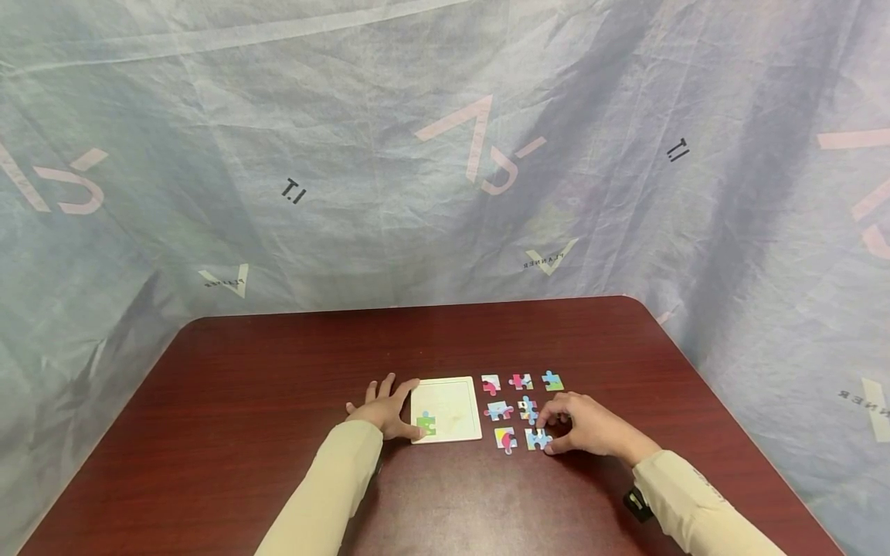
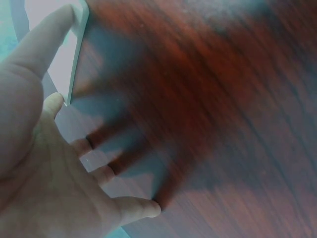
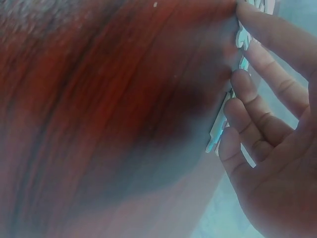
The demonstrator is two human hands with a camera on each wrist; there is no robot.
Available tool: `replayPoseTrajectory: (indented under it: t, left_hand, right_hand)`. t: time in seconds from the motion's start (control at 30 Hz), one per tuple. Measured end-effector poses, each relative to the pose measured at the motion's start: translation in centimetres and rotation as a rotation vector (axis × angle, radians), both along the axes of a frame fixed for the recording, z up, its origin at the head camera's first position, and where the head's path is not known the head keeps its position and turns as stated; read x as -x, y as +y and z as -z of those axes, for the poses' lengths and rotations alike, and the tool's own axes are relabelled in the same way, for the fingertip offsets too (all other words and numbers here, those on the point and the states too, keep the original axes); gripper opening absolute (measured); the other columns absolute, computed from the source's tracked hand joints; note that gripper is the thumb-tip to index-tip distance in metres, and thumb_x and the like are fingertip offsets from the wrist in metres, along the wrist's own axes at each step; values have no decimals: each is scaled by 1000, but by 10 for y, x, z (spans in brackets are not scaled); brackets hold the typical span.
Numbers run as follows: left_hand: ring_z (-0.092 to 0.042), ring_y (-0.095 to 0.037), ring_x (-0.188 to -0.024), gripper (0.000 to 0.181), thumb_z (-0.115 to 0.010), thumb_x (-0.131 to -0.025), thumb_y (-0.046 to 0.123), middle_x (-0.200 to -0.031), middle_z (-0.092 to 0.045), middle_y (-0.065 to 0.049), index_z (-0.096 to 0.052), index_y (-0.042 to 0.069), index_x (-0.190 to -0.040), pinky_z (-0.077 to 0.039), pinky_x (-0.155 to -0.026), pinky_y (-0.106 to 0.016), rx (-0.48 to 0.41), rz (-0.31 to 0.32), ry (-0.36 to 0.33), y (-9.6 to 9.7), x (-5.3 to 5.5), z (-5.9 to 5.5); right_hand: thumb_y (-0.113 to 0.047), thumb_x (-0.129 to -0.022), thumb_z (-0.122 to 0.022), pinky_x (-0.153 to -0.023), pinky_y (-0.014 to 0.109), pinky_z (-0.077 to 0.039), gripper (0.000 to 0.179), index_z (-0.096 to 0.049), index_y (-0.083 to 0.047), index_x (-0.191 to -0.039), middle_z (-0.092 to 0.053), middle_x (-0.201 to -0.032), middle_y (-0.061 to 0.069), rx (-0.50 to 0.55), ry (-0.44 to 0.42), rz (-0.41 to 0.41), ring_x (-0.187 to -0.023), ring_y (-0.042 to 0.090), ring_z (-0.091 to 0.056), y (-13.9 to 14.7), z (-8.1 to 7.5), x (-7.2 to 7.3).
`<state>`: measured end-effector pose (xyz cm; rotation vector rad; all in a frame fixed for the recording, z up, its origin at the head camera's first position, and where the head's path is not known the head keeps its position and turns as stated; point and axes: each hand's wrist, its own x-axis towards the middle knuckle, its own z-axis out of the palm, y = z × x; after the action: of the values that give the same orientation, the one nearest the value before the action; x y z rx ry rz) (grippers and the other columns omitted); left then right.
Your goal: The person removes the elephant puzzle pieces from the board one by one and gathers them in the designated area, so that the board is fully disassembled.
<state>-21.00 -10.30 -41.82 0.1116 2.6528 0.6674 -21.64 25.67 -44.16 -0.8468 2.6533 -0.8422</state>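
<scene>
A pale square puzzle board (image 1: 455,401) lies on the table, with a green puzzle piece (image 1: 427,425) in its near left corner. My left hand (image 1: 378,411) spreads along the board's left side, thumb on the near corner by the green piece and index finger at the far corner. In the left wrist view, the other fingertips rest on the wood beside the board's edge (image 2: 77,59). With thumb and index finger my right hand (image 1: 591,425) pinches the edges of a blue puzzle piece (image 1: 535,439), which lies flat on the table in the nearest row.
Several loose puzzle pieces stand in rows right of the board, among them a yellow and red piece (image 1: 505,439), a light blue piece (image 1: 497,411) and a blue-green piece (image 1: 552,381). The dark red table (image 1: 278,386) ends at a hanging grey cloth (image 1: 348,193).
</scene>
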Motion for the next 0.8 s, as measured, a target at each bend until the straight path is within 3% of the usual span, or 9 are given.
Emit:
replayPoseTrajectory:
  t: [0.27, 0.5, 0.63, 0.8]
  left_hand:
    - [-8, -50, -151, 87, -82, -88, 28, -166, -12, -23, -31, 19, -159, -9, -108, -81, -6, 2, 1, -1, 1, 0]
    - [-8, -50, -151, 87, -82, -88, 28, -166, -11, -22, -31, 20, -159, -8, -108, -81, -6, -1, -1, 0, 0, -1]
    - [-9, -51, -151, 88, -82, -88, 29, -166, -12, -23, -32, 20, -158, -9, -107, -81, -10, 5, 6, 0, 1, 1]
    - [-8, -50, -151, 87, -82, -88, 29, -166, -12, -23, -32, 20, -158, -8, -107, -81, -10, 4, 2, -1, 2, 2]
  right_hand:
    - [-22, -81, -88, -73, 30, -49, 23, -74, -18, -99, -62, -95, -5, 20, -18, -2, -86, 15, -54, 0, -3, 1]
    - [-23, -89, -81, -72, 29, -50, 14, -74, -16, -100, -66, -93, -9, 97, 54, 51, -85, 12, -59, -5, -8, 4]
    - [-21, -89, -81, -70, 29, -50, 15, -75, -12, -100, -63, -87, -11, 147, 99, 68, -82, 15, -60, -15, -8, 5]
    - [-22, -88, -82, -67, 27, -48, 19, -75, -12, -102, -63, -87, -7, 178, 97, 67, -77, 16, -57, -30, -6, 5]
